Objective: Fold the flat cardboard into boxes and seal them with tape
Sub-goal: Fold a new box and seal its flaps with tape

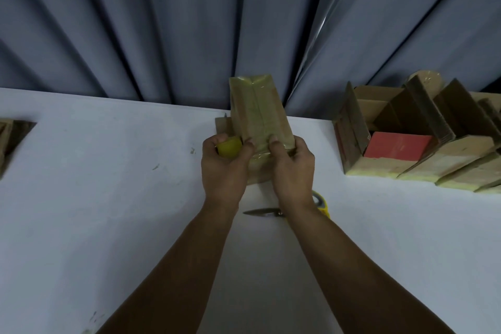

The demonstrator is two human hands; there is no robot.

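Note:
A small folded cardboard box point(257, 111) stands up off the white table point(108, 198) at the centre, its top face covered in yellowish clear tape. My left hand point(225, 168) grips a yellow tape roll point(230, 146) beside the box's near end, thumb pressing on the tape. At that same near end my right hand point(292, 168) holds the box, thumb on the taped face. Flat cardboard point(223, 126) lies under the box, mostly hidden.
Scissors point(261, 212) with a yellow handle lie on the table just behind my right wrist. Several folded, taped boxes point(447, 160) and a red box point(395, 148) stand at the right. More cardboard point(10, 138) sits at the left edge. Blue curtain behind the table.

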